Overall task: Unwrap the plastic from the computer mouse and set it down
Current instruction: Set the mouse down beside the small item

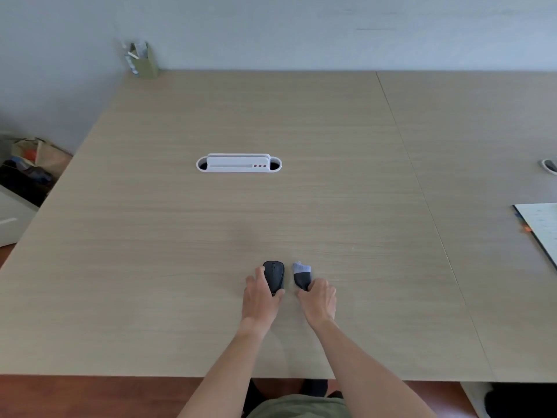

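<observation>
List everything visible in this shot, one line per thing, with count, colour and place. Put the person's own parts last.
computer mouse: one, black, near edge of the table, under the left hand
plastic wrapper: one, dark with a pale bluish end, just right of the mouse, held by the right hand
table: one, light wood grain, fills most of the view
cable port: one, white, set into the table's middle
pen holder: one, olive green, far left corner of the table
paper sheet: one, white, right edge of the table
bag: one, tan, on the floor at left
left hand: one, bare, gripping the mouse's side
right hand: one, bare, closed on the wrapper
</observation>
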Demonstrator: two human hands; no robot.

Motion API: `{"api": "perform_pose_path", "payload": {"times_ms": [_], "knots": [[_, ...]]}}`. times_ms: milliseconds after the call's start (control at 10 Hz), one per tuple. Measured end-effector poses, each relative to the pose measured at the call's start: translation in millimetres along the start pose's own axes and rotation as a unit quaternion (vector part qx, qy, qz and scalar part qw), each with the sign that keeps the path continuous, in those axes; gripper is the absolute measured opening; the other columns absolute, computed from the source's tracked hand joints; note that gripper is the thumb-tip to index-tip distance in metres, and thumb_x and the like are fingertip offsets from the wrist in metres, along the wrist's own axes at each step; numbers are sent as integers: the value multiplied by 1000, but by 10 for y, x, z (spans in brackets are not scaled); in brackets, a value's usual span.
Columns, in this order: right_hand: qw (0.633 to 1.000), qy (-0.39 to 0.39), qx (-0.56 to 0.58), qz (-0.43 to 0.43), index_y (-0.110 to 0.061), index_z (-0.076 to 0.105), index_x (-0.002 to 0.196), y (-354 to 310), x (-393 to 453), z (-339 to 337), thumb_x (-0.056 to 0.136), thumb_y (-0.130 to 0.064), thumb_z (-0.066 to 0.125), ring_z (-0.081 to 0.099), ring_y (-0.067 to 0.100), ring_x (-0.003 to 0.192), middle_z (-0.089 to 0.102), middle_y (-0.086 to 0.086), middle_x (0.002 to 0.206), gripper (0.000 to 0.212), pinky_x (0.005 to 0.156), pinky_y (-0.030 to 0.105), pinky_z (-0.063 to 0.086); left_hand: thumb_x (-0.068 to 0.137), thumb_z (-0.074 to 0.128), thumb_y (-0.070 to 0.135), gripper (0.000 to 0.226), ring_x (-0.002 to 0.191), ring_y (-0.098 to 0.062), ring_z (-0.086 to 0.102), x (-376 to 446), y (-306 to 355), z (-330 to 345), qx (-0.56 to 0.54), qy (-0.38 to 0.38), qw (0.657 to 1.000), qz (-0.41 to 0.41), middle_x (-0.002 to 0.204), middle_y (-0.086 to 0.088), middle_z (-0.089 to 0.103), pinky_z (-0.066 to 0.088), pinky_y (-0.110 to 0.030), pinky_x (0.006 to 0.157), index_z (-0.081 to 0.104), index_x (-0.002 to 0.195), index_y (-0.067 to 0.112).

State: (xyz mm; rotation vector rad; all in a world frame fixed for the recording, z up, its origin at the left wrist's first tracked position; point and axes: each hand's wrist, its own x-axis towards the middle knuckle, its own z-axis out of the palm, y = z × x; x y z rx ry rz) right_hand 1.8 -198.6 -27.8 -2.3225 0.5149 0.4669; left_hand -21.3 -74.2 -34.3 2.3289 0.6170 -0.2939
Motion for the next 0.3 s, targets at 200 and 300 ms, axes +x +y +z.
{"api": "perform_pose_path", "payload": {"times_ms": [200, 300], "knots": [[1000, -1, 1, -1, -17, 33, 52, 32, 7, 16, 72, -23, 68, 31, 21, 45, 33, -1, 48, 41, 41, 28, 23, 81, 71, 29, 65, 101, -32, 57, -23, 9, -19, -4, 2, 1000, -9, 117, -12, 50, 51, -37, 86, 37, 136, 18], [1000, 1, 12, -4, -16, 37, 51, 16, -6, -38, 71, -27, 69, 37, 23, 47, 37, -1, 48, 39, 45, 29, 29, 80, 71, 31, 65, 103, -32, 56, -33, 5, -9, -5, 13, 1000, -3, 114, -12, 50, 51, -39, 87, 37, 135, 18]]}}
